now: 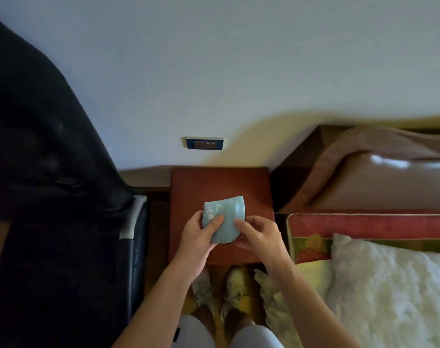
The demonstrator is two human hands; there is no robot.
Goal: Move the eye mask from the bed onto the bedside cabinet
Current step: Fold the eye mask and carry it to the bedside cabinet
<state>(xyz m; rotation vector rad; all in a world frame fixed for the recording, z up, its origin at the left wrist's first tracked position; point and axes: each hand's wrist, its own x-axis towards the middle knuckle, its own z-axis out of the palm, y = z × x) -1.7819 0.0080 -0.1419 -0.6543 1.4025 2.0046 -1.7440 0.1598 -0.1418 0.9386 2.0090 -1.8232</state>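
Note:
The eye mask (pixel 228 215) is pale teal with white markings and looks folded. I hold it with both hands just above the reddish-brown top of the bedside cabinet (pixel 214 184). My left hand (pixel 201 234) grips its left side, thumb on top. My right hand (pixel 258 234) pinches its right lower edge. Whether the mask touches the cabinet top I cannot tell. The bed (pixel 377 229) lies to the right.
A black chair or sofa (pixel 50 197) fills the left side. A wall socket (pixel 205 143) sits above the cabinet. On the bed are a brown pillow (pixel 389 184) and a fluffy white blanket (pixel 389 285). My feet in light shoes (pixel 234 285) stand before the cabinet.

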